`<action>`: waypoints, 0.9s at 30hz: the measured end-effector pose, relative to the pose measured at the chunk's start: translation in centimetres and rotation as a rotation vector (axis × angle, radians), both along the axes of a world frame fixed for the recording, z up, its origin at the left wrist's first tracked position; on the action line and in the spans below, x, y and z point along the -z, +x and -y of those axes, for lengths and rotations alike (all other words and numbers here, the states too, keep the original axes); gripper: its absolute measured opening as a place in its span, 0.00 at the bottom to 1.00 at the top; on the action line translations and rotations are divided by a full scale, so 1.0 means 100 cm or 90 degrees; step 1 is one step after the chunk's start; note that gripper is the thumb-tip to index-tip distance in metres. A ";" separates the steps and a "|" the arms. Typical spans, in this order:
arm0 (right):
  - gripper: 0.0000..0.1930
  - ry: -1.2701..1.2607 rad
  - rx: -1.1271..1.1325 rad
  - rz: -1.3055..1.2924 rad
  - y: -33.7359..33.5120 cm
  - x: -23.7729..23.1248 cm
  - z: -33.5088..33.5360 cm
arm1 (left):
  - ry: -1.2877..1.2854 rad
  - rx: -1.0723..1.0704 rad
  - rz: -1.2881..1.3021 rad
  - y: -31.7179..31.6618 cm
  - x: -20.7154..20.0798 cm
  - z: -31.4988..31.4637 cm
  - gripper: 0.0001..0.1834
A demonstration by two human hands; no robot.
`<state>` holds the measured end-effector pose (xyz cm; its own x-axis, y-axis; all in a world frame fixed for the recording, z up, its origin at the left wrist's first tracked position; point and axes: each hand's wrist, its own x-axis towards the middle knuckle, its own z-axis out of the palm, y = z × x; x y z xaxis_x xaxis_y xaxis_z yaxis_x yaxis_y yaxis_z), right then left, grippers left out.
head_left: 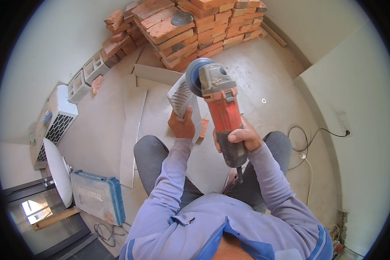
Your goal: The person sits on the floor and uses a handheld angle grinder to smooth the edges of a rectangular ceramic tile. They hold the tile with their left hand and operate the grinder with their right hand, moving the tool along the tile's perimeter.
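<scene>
My right hand [242, 136] is wrapped round the dark rear body of a red and grey angle grinder [224, 112]. The grinder's round disc [196, 77] meets or lies very close to the upper edge of a pale tile piece [182, 97] with a ridged back; whether it touches I cannot tell. Closed on the lower part of that tile is my left hand [183, 125], thumb on the ridged side. Below the tile, a small orange brick fragment [203, 128] lies on the floor between my knees.
Stacked red bricks [203, 30] stand ahead, a dark disc [182, 18] on top. Long tile strips [132, 130] lie left of centre. Grey hollow blocks [79, 86], a white appliance housing [58, 117] and a blue tool case [97, 195] line the left. A cable [307, 141] runs to the right wall.
</scene>
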<state>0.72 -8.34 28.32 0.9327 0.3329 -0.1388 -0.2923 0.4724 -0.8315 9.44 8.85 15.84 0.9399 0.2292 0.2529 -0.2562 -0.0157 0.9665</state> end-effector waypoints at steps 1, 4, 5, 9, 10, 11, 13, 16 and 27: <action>0.31 -0.005 -0.010 0.001 0.002 0.001 -0.006 | -0.003 -0.007 -0.012 0.003 0.001 -0.002 0.11; 0.33 -0.019 -0.024 0.016 0.007 0.010 -0.014 | -0.002 -0.010 -0.006 0.009 0.005 -0.004 0.11; 0.34 -0.028 -0.027 0.019 0.008 0.011 -0.016 | 0.006 -0.014 -0.003 0.010 0.006 -0.004 0.11; 0.31 -0.046 -0.020 0.036 0.013 0.006 -0.021 | 0.041 -0.033 -0.014 0.016 0.002 -0.006 0.11; 0.31 -0.033 -0.017 0.028 0.015 0.006 -0.021 | 0.037 -0.035 -0.013 0.016 0.000 -0.005 0.11; 0.31 -0.019 -0.015 0.021 0.017 0.006 -0.022 | 0.034 -0.038 -0.012 0.017 -0.002 -0.005 0.11; 0.31 -0.004 -0.010 0.011 0.020 0.007 -0.022 | 0.056 -0.035 -0.038 0.018 0.001 -0.006 0.12; 0.31 -0.010 -0.004 0.009 0.022 0.010 -0.022 | 0.076 -0.044 -0.017 0.022 0.006 -0.007 0.13; 0.34 -0.010 -0.050 0.014 0.024 0.012 -0.027 | 0.084 -0.056 -0.008 0.024 0.005 0.002 0.10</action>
